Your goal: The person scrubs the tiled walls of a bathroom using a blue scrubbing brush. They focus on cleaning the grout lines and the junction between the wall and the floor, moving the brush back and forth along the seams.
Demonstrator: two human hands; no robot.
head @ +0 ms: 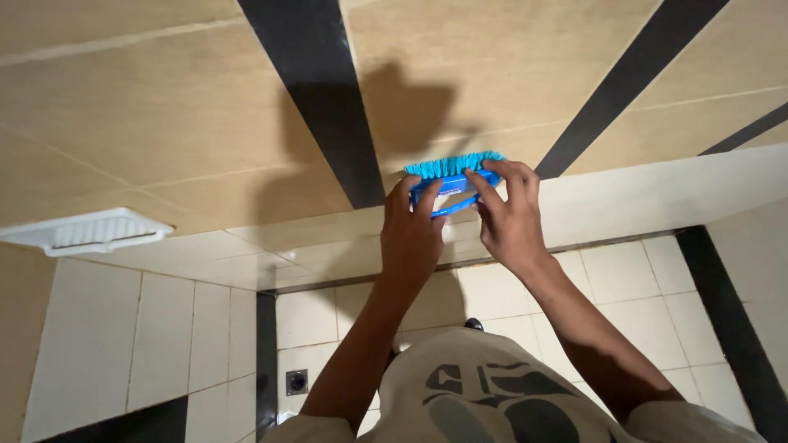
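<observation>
A blue scrubbing brush [450,176] is held by 2 hands against the beige wall tiles [164,107], just above the white tiled ledge [657,193]. The left hand [410,234] and right hand [509,217] are both closed on its handle. The bristles point up into the wall; the long axis lies horizontal. The scrubbing seems under way, and no foam or cleaned patch can be seen. A white soap dish [86,231] is mounted well apart on the left.

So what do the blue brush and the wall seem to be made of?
The blue brush, held by the left hand and right hand, looks like glossy moulded plastic with soft synthetic bristles, frayed at the tips. The wall looks like glazed ceramic tile: smooth beige faces, thin grout lines and black stripes.
</observation>
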